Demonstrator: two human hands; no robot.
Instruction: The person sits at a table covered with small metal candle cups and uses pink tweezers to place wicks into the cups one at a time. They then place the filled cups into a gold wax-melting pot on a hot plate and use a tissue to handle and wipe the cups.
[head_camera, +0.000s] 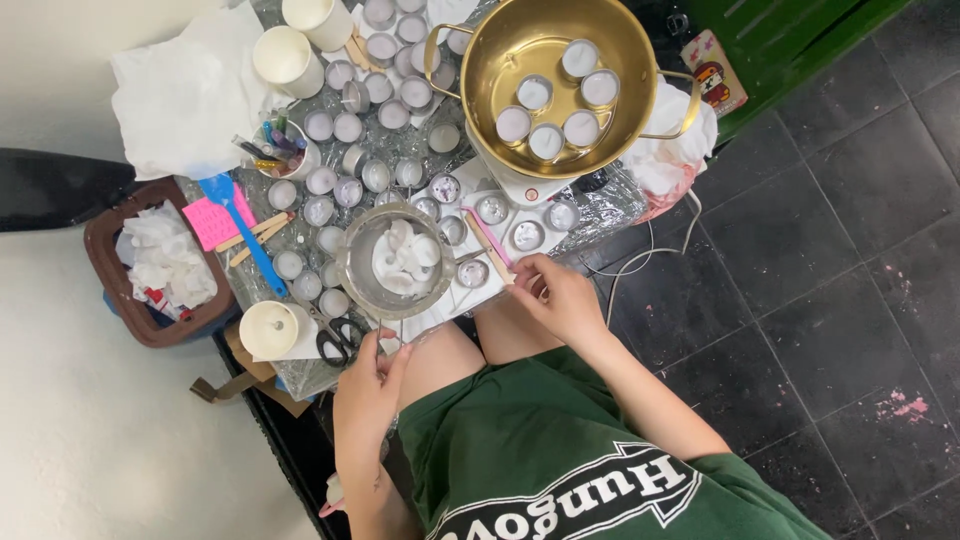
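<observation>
Head view: round brass pot (500, 70), wax-filled.

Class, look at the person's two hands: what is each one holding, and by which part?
Right hand pinches a flat wooden stick at its near end. Left hand grips something thin below the metal bowl, seemingly its handle.

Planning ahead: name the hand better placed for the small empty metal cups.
Likely the right hand, holding flat wooden sticks beside those cups; the left hand sits lower, at the round steel bowl's handle.
</observation>
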